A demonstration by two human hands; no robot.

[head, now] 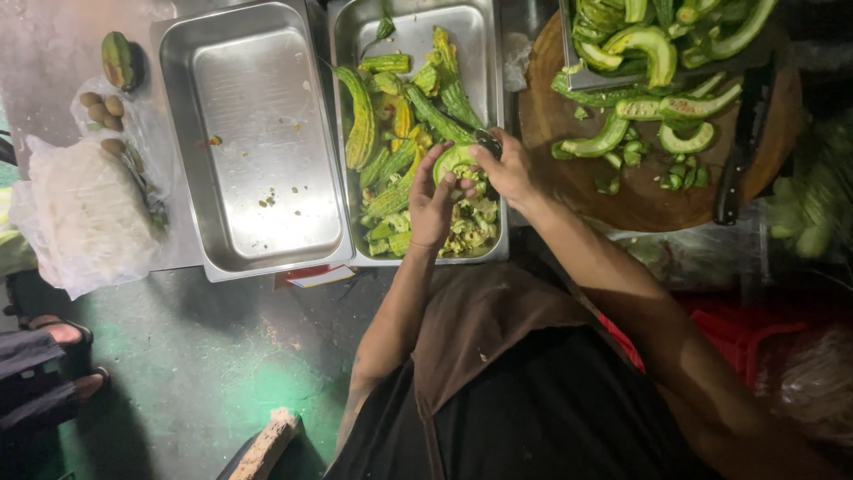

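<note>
My left hand (433, 203) cups a halved green bitter gourd piece (453, 159) over the right steel tray (480, 53). My right hand (508, 169) holds a small dark scraping tool (488, 142) pressed into the gourd's hollow. That tray holds several whole and cut bitter gourds (360, 120) and a heap of scooped-out pulp and seeds (471, 222) below my hands.
An almost bare steel tray (258, 142) sits to the left. A round wooden board (640, 187) at right carries hollowed gourd halves (684, 107), a knife (742, 151) and another container of halves (649, 36). A white plastic bag (84, 213) lies far left; someone's sandalled feet (67, 356) stand nearby.
</note>
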